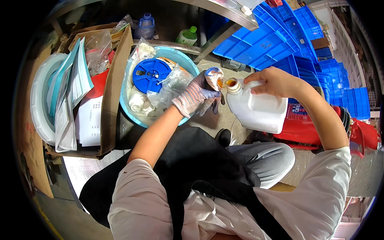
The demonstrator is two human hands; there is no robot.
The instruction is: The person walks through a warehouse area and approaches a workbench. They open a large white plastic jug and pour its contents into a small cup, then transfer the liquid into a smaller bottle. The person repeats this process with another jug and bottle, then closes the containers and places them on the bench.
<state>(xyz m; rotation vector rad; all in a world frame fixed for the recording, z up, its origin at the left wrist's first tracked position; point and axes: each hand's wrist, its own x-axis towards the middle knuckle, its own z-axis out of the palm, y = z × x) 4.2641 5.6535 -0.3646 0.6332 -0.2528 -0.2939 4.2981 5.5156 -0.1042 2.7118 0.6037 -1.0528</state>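
My right hand [270, 83], bare, grips a white plastic jug [264, 110] by its top and handle. The jug tilts to the left, and its open mouth [231, 83] shows amber-brown inside. Close beside that mouth, my left hand [200, 94], in a striped grey glove with dark fingertips, holds a small white cup [214, 74] with blue markings. Amber colour shows at the cup's rim side facing the jug. Whether liquid is flowing between them I cannot tell. Some gloved fingers hide the lower part of the cup.
A light-blue tub [123, 90] at left holds a blue plastic reel [151, 75] and clear bags. Beyond it stands a cardboard box [110, 108] with folders and papers. Blue crates [262, 38] stack at the right, above a red fire extinguisher [300, 126]. A metal-edged table [224, 14] overhangs the front.
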